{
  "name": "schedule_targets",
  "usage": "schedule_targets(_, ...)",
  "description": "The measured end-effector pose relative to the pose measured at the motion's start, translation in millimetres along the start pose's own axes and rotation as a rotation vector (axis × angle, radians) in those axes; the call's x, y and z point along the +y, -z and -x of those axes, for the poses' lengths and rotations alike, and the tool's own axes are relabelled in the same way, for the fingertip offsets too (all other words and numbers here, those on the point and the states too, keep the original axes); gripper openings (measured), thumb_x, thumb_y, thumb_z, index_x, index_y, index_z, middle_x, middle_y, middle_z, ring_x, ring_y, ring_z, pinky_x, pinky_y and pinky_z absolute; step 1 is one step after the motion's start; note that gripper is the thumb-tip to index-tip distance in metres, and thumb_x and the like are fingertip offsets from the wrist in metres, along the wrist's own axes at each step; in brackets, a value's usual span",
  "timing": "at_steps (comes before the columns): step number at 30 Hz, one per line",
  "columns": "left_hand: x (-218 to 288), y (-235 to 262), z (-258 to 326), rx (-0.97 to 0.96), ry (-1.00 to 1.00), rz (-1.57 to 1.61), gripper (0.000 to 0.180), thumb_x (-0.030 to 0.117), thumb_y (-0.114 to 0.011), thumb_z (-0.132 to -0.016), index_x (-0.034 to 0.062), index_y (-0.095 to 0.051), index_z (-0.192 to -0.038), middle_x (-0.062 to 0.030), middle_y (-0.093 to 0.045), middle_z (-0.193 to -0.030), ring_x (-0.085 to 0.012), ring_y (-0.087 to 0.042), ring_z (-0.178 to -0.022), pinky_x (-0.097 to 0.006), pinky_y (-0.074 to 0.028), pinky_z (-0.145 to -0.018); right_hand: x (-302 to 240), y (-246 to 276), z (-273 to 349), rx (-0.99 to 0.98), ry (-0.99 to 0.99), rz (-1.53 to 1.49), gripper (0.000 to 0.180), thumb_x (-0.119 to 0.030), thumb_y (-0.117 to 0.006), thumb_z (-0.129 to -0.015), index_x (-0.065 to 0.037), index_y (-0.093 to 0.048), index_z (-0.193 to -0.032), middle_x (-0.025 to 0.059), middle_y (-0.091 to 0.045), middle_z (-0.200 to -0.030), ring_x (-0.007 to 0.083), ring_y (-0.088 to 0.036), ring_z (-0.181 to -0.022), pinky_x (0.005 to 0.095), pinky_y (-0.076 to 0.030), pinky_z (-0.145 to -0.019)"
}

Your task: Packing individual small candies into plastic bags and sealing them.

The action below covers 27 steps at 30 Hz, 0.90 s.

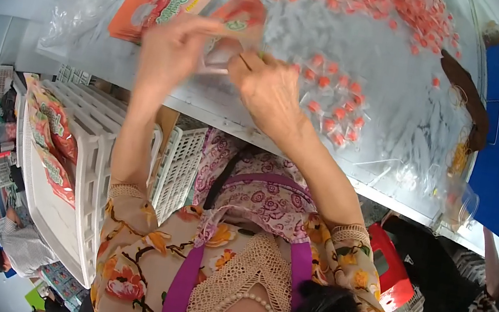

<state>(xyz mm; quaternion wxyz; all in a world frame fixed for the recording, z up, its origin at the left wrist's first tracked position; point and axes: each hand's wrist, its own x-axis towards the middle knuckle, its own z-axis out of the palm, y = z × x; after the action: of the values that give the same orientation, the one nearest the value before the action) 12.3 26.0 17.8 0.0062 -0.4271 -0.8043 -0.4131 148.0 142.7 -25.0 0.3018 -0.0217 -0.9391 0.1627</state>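
In the head view, the left hand (168, 51) and the right hand (267, 87) meet at upper centre of the frame, both closed on an orange-pink pouch (239, 20). Each grip pinches it; blur hides the fingers' exact hold. The pouch sits above the grey desk (387, 112), its long axis running from the hands up toward the top edge. A second pouch (155, 7) lies flat at upper left. Small orange wrapped sweets (335, 111) are scattered to the right. At lower left, a white crate (86, 195) holds more pouches (53, 138).
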Motion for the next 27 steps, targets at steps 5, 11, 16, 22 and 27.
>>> schedule_targets(5,0,4,-2,0.017,-0.021,0.014,0.022,0.001,-0.056,-0.084,0.0045,-0.072,-0.099,-0.0064,-0.067,-0.079,-0.0096,-0.059,-0.063,-0.025,-0.046,-0.058,-1,8,29,-0.021,0.033,-0.272,0.045,-0.018,-0.068,-0.073,-0.012,-0.059,-0.116,0.0062,-0.059,-0.12,0.025,-0.062,-0.092,0.0361,-0.054,-0.074)
schedule_targets(11,-20,22,5,0.146,0.191,-0.152,0.021,0.005,-0.059,-0.085,0.005,-0.072,-0.101,-0.0025,-0.061,-0.065,-0.0053,-0.05,-0.056,-0.024,-0.041,-0.054,49,-17,65,0.009,-0.297,0.023,0.098,-0.067,-0.074,-0.058,-0.019,-0.046,-0.139,0.0196,-0.025,-0.153,0.0456,-0.023,-0.138,0.0661,-0.018,-0.108)
schedule_targets(16,-28,16,12,0.063,0.222,-0.081,0.022,0.006,-0.061,-0.083,0.0028,-0.071,-0.102,-0.0005,-0.059,-0.063,-0.0036,-0.049,-0.057,-0.023,-0.041,-0.055,58,-46,67,-0.079,-0.439,0.169,0.093,-0.076,-0.065,-0.061,-0.017,-0.055,-0.131,0.0208,-0.035,-0.146,0.0455,-0.032,-0.134,0.0662,-0.02,-0.107)
schedule_targets(22,-35,10,21,0.048,0.321,0.035,0.025,0.005,-0.06,-0.082,-0.0015,-0.068,-0.105,-0.0017,-0.061,-0.065,-0.0043,-0.051,-0.059,-0.022,-0.043,-0.057,33,-38,74,-0.092,-0.355,0.027,0.087,-0.075,-0.066,-0.061,-0.018,-0.06,-0.126,0.0182,-0.04,-0.143,0.0435,-0.036,-0.132,0.0641,-0.021,-0.108)
schedule_targets(27,-40,0,20,0.016,0.36,0.037,0.026,0.006,-0.062,-0.081,-0.0016,-0.067,-0.106,-0.003,-0.061,-0.065,-0.0048,-0.051,-0.059,-0.024,-0.044,-0.058,33,-42,82,-0.147,-0.236,0.066,0.072,-0.064,-0.069,-0.066,-0.018,-0.062,-0.121,0.0157,-0.045,-0.138,0.0377,-0.041,-0.128,0.0592,-0.028,-0.105)
